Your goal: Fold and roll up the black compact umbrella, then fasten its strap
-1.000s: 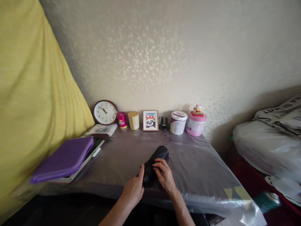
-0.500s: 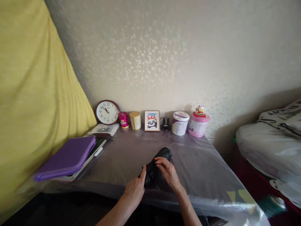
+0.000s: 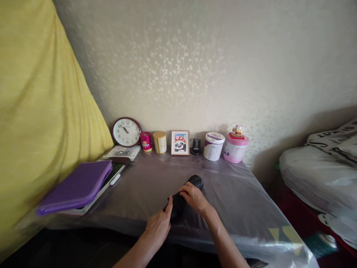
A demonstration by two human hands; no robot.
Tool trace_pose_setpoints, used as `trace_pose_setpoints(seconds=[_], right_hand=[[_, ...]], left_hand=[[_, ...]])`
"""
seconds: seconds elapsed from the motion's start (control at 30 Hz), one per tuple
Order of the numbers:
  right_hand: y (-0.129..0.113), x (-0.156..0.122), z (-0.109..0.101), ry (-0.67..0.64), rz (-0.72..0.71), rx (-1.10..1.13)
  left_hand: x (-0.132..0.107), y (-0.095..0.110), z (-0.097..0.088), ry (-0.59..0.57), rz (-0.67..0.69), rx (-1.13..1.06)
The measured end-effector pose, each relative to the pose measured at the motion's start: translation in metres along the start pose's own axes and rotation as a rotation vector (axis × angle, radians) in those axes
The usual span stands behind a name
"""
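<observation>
A folded black umbrella (image 3: 177, 205) lies slantwise on the plastic-covered table (image 3: 150, 171), its far end pointing to the upper right. My left hand (image 3: 159, 225) grips its near end, with the thumb along the side and the other fingers hidden beneath. Across the middle of the umbrella, my right hand (image 3: 194, 197) is closed, thumb and fingers pinching the black fabric.
Along the wall stand a clock (image 3: 126, 132), a pink tin (image 3: 145, 142), a yellow-lidded jar (image 3: 160, 143), a panda picture frame (image 3: 180, 143), a black gadget (image 3: 196, 147), a white tub (image 3: 214, 146) and a pink tub (image 3: 235, 149). A purple folder (image 3: 76, 186) lies left.
My right hand has moved slightly left and down onto the umbrella, and its fingers have closed on the fabric. My left hand stays at the near end.
</observation>
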State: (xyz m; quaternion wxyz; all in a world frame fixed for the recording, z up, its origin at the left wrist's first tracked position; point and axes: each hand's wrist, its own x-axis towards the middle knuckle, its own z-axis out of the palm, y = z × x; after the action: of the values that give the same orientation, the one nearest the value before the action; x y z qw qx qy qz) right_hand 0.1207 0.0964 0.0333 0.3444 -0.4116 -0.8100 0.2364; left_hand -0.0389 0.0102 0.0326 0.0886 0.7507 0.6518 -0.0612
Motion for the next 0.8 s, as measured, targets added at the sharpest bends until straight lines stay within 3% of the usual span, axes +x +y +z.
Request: trace_pose_setpoints(seconds=[0.17,0.3,0.4,0.6,0.8], right_hand=[[-0.005,0.007,0.008,0.047,0.093,-0.133],[-0.01,0.006,0.013,0.113,0.067,-0.138],[-0.005,0.001,0.012,0.228,0.07,0.035],[0.025,-0.019,0.001,0.424,0.477,0.565],[0.027,-0.029,0.002,0.439,0.53,0.638]], left_hand=[[0.001,-0.006,0.006,0.008,0.029,-0.057],[0.0,-0.016,0.009,0.074,0.053,-0.097],[-0.003,-0.024,0.007,0.105,0.087,-0.196],[-0.006,-0.027,0.005,0.166,0.089,-0.314],[-0.005,-0.016,0.012,0.227,0.098,-0.328]])
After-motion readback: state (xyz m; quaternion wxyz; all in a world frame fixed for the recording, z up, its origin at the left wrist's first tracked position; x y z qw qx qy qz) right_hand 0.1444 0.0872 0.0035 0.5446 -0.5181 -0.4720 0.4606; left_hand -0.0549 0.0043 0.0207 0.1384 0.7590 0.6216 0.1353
